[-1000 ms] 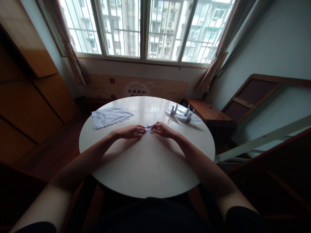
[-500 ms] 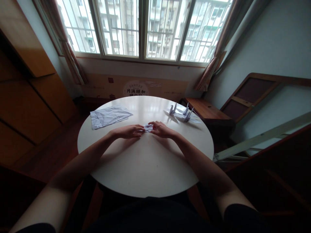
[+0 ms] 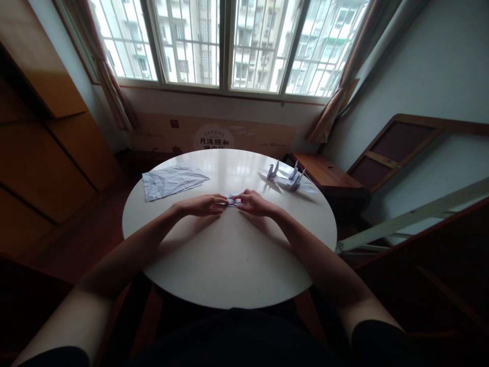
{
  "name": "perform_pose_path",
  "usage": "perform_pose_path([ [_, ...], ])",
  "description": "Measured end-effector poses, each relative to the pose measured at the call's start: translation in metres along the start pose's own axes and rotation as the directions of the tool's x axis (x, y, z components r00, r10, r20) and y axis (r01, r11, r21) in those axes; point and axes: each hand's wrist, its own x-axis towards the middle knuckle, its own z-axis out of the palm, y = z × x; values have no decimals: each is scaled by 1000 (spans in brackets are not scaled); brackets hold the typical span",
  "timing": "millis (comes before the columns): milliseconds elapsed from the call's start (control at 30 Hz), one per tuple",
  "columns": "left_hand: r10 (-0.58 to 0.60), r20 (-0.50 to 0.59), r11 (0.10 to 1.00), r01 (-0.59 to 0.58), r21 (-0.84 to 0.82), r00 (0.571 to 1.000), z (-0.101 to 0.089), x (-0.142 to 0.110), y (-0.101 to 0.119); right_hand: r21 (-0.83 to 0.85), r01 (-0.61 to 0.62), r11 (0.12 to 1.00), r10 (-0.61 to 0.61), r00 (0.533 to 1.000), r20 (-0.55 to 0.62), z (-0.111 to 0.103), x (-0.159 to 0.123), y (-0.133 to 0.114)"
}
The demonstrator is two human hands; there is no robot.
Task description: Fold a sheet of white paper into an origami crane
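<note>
A small piece of folded paper (image 3: 233,201) lies between my hands near the middle of the round white table (image 3: 237,265). My left hand (image 3: 208,204) grips its left side, fingers pressed together on it. On the other side my right hand (image 3: 252,202) has its thumb and fingers closed on the paper's right end. My fingers hide parts of the folds. Towards the back right stand three folded paper cranes (image 3: 273,171), with some flat paper beneath or beside them. Creased sheets of paper (image 3: 171,181) lie at the back left.
Beyond the table's right rim stands a low wooden bench (image 3: 324,172), with a pale diagonal rail (image 3: 412,214) nearer me. A printed cardboard panel (image 3: 160,133) leans below the barred window (image 3: 191,46). Wooden cabinets (image 3: 72,163) are on the left.
My right fingers have come down a little closer onto the folded paper. Both hands stay in nearly the same place; the view has shifted slightly.
</note>
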Motion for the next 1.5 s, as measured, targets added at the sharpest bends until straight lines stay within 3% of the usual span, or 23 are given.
perform_pose_path([
  [1500, -23, 2, 1000, 23, 0, 1000, 0, 0, -1, -39, -17, 999, 17, 1000, -4, -1, 0, -2],
])
